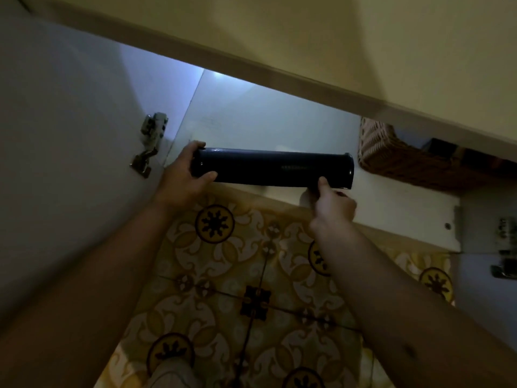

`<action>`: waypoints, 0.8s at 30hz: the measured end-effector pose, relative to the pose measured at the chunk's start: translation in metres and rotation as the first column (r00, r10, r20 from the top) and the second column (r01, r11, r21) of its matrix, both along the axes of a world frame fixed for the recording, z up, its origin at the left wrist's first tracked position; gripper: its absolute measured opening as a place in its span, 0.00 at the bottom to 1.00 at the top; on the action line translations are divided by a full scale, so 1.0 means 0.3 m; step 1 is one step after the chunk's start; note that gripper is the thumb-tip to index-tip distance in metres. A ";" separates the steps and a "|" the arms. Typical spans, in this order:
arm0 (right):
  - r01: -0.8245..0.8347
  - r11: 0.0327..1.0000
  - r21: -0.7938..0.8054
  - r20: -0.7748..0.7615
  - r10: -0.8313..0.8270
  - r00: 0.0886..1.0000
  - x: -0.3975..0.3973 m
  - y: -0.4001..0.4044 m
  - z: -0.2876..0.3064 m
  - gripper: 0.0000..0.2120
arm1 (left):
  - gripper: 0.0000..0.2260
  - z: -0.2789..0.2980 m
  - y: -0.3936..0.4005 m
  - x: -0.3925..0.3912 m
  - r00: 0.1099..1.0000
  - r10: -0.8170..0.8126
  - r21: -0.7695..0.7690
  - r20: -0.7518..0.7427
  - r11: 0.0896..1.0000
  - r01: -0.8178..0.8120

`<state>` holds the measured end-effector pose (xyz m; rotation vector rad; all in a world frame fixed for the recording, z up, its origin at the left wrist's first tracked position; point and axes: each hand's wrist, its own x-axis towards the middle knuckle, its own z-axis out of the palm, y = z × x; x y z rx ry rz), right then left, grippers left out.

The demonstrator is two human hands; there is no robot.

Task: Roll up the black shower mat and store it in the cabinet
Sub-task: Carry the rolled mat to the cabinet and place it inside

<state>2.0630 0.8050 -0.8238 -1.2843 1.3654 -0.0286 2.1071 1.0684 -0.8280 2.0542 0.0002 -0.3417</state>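
Note:
The black shower mat (268,168) is rolled into a tight tube and lies level at the front of the open cabinet's white shelf (263,121). My left hand (184,175) wraps around the roll's left end, thumb in front and fingers over the top. My right hand (333,204) grips the roll's right end from below, with the thumb pressed on its front. Whether the roll rests on the shelf or hovers just above it is unclear in the dim light.
A woven wicker basket (397,155) stands on the shelf right of the roll. The open cabinet door (70,113) with its metal hinge (149,144) is at left; another hinge (505,247) is at right. A countertop edge (279,71) overhangs above. Patterned yellow floor tiles (246,298) lie below.

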 end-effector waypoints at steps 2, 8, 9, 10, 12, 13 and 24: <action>0.005 0.987 0.162 0.082 -0.019 0.996 0.024 0.088 0.005 0.21 | 0.24 -0.007 -0.008 -0.018 1.000 0.028 -0.037 0.014 0.999 -0.028; -0.102 0.972 0.212 0.292 0.036 0.956 0.152 0.260 -0.028 0.20 | 0.25 -0.031 -0.048 -0.077 0.973 0.230 -0.180 0.014 0.958 -0.224; -0.145 0.964 0.223 0.304 0.073 0.950 0.173 0.281 -0.037 0.23 | 0.25 -0.037 -0.053 -0.086 0.962 0.272 -0.178 0.010 0.947 -0.266; -0.174 0.958 0.228 0.320 0.095 0.943 0.192 0.299 -0.045 0.24 | 0.26 -0.041 -0.059 -0.093 0.951 0.309 -0.164 0.012 0.939 -0.303; -0.201 0.950 0.237 0.362 0.106 0.926 0.220 0.337 -0.044 0.29 | 0.26 -0.050 -0.077 -0.102 0.927 0.371 -0.112 0.048 0.924 -0.364; -0.218 0.948 0.231 0.384 0.117 0.916 0.227 0.356 -0.041 0.32 | 0.26 -0.053 -0.087 -0.103 0.913 0.402 -0.090 0.068 0.914 -0.396; -0.473 0.880 -0.037 0.403 0.447 0.799 0.206 0.434 -0.089 0.39 | 0.24 -0.071 -0.148 -0.096 0.849 0.496 -0.023 0.180 0.865 -0.501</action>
